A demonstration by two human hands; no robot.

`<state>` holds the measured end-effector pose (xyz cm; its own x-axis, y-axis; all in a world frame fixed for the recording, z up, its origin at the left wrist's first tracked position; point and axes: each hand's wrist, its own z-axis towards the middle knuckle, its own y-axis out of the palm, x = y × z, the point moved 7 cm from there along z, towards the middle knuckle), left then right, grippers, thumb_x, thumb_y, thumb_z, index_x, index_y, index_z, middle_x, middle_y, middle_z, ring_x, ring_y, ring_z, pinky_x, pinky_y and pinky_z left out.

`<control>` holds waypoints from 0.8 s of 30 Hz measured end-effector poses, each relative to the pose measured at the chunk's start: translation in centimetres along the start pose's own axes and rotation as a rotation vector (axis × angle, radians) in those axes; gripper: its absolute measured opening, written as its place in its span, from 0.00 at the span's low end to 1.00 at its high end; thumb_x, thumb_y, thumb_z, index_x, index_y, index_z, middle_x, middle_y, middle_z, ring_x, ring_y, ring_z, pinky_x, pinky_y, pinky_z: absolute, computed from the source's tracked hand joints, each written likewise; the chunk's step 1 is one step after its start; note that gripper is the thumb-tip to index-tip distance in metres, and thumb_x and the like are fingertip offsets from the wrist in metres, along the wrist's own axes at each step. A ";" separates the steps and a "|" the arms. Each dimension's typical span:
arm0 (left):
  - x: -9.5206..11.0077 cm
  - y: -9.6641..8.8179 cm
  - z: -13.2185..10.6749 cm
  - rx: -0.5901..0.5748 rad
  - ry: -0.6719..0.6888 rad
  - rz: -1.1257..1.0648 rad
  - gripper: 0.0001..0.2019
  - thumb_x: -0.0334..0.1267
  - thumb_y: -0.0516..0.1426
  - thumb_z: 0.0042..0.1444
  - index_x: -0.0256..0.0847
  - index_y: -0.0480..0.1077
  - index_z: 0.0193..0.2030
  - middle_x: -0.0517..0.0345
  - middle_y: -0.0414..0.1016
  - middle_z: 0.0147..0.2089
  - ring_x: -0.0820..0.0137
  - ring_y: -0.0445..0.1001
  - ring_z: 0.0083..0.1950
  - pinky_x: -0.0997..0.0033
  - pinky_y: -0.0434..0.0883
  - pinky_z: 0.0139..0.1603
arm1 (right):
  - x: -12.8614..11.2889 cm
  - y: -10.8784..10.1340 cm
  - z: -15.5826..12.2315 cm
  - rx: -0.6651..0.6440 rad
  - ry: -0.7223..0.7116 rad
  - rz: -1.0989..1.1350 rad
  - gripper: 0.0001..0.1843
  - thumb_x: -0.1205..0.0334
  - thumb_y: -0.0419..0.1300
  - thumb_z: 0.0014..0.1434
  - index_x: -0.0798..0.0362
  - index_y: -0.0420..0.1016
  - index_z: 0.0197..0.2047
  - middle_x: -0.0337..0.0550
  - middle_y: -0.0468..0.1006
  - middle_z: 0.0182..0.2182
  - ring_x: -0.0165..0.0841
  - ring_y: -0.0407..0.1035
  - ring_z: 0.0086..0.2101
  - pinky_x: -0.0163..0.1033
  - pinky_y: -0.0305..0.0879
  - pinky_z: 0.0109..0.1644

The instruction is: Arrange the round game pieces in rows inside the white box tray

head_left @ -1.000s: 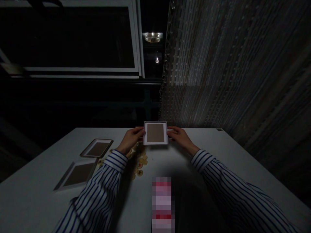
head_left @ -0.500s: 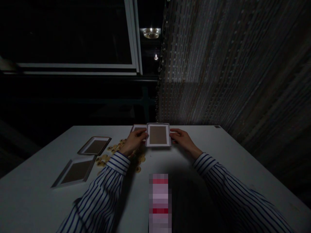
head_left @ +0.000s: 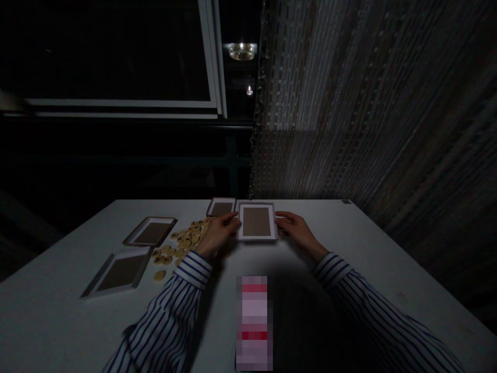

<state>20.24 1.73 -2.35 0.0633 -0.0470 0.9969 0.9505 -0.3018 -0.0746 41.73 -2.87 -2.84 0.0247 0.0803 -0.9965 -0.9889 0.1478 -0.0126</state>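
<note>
Between my two hands is a shallow white box half (head_left: pixel 257 240) with a brown-grey panel inside, its open side facing me. My left hand (head_left: pixel 219 233) pinches its left edge, and my right hand (head_left: pixel 298 231) pinches the right edge. Round wooden pieces (head_left: pixel 185 242) with dark markings lie loosely heaped beside my left hand, some of them hidden behind it. Just past my left fingers sits another shallow box half (head_left: pixel 221 200) with a reddish-brown rim.
On the left of the white table (head_left: pixel 50 290) lie a brown-rimmed shallow box half (head_left: pixel 136 235) and a pale one (head_left: pixel 93 277) nearer me. A blurred-out pink and red object (head_left: pixel 254 321) is at the front. Behind the table hang a bead curtain (head_left: pixel 310 103) and a window frame (head_left: pixel 128 103).
Both hands have brought the white box half slightly toward me and to the right. More of the brown-rimmed box behind and of the wooden pieces now shows.
</note>
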 end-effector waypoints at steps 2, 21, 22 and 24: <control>-0.4 0.2 -0.1 -0.003 -0.002 -0.023 0.25 0.42 0.59 0.43 0.34 0.66 0.49 0.49 0.73 0.43 0.68 0.71 0.38 0.68 0.69 0.37 | 0.1 -0.1 -0.2 -0.001 0.002 -0.005 0.20 0.59 0.59 0.47 0.56 0.67 0.44 0.41 0.74 0.29 0.27 0.67 0.28 0.30 0.63 0.26; -2.2 2.0 -0.7 -0.003 0.047 -0.015 0.23 0.43 0.58 0.45 0.35 0.67 0.48 0.48 0.72 0.47 0.63 0.70 0.46 0.63 0.65 0.48 | 2.7 -1.2 -1.3 0.039 0.021 0.012 0.21 0.58 0.59 0.47 0.57 0.68 0.45 0.43 0.74 0.30 0.29 0.68 0.29 0.32 0.63 0.28; -2.3 2.0 -0.7 0.005 0.050 -0.008 0.22 0.43 0.58 0.45 0.35 0.68 0.48 0.49 0.72 0.47 0.63 0.70 0.46 0.63 0.65 0.48 | 2.8 -1.2 -1.4 0.043 0.025 0.012 0.21 0.57 0.59 0.47 0.57 0.68 0.45 0.43 0.74 0.31 0.29 0.68 0.30 0.32 0.64 0.28; -2.4 2.0 -0.9 0.027 0.060 0.015 0.21 0.42 0.57 0.45 0.37 0.68 0.47 0.50 0.72 0.47 0.64 0.70 0.47 0.63 0.64 0.48 | 3.0 -1.4 -1.6 0.053 0.035 0.012 0.21 0.57 0.59 0.46 0.57 0.68 0.44 0.44 0.75 0.32 0.29 0.68 0.30 0.32 0.64 0.28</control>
<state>21.73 0.43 -4.96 0.0596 -0.1087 0.9923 0.9576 -0.2745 -0.0875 42.93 -4.43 -5.96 0.0065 0.0483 -0.9988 -0.9799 0.1995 0.0032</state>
